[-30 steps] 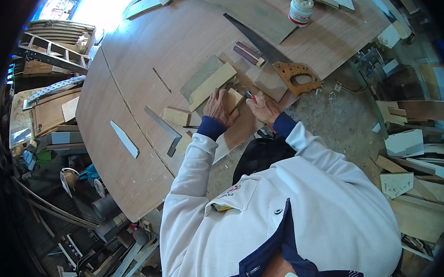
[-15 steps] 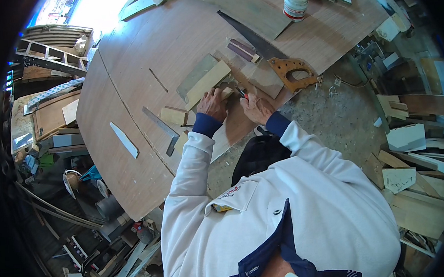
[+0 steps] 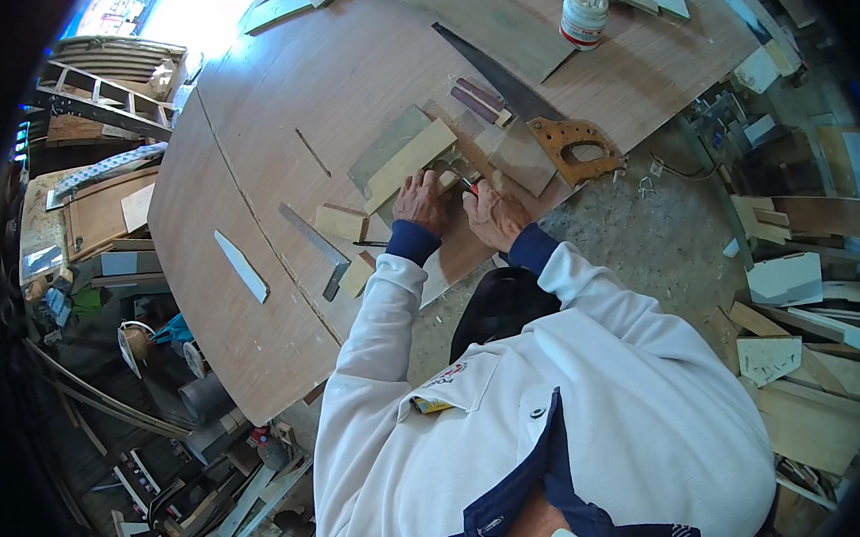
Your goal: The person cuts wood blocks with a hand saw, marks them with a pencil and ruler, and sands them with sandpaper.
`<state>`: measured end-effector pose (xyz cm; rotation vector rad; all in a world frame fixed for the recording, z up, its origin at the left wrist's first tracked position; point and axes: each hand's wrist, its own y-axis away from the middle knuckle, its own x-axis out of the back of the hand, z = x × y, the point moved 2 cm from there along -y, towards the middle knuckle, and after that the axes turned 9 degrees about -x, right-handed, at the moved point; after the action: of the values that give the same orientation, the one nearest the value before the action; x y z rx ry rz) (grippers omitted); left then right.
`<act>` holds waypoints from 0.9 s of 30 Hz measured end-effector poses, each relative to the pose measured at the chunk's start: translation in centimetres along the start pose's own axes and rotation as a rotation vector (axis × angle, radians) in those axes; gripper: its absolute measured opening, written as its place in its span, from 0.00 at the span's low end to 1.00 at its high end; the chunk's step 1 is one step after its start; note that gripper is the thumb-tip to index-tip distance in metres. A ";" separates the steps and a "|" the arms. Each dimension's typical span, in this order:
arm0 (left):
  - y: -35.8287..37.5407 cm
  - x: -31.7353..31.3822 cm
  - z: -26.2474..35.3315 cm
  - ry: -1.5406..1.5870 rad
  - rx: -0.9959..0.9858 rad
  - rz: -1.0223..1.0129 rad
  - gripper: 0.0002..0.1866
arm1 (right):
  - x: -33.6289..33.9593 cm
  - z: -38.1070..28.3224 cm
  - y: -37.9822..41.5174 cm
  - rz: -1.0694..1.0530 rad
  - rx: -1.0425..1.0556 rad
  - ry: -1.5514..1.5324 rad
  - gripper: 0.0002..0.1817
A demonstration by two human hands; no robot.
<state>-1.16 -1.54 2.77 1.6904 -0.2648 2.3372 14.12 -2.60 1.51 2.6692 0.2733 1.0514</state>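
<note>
Over the near part of the plywood table, my left hand (image 3: 419, 202) is closed on a small pale wood block (image 3: 447, 181), its fingers pressing along the block's left side. Just to the right, my right hand (image 3: 497, 215) grips a small tool with a red handle (image 3: 473, 185). The tool's thin dark tip points toward the block; its exact kind is too small to tell. Beyond my left hand lies a pale wood strip (image 3: 409, 164) beside a grey flat piece (image 3: 383, 151). A dark pencil-like stick (image 3: 372, 243) rests by my left cuff.
A handsaw (image 3: 575, 151) lies right of my hands, near the table edge. Left are a metal try square (image 3: 312, 250), two wood blocks (image 3: 340, 222) and a white pointed strip (image 3: 242, 265). A white jar (image 3: 584, 17) stands at the back. Timber offcuts (image 3: 785, 277) are stacked right.
The view has shifted slightly, moving the table things a little to the right and down. Both hands keep nearly the same place, with the red-handled tool still at the block.
</note>
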 end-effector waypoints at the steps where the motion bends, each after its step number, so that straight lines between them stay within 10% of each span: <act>1: 0.0 0.0 0.0 0.001 0.000 0.000 0.18 | 0.1 -0.2 0.0 -0.004 0.002 0.000 0.20; 27: -0.4 0.0 -0.5 0.067 -0.101 -0.017 0.18 | -0.4 0.0 -0.5 -0.073 -0.028 0.062 0.17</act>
<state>-1.53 -1.04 2.60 1.5582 -0.3487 2.3223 13.79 -2.28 1.09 2.5845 0.3630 1.1079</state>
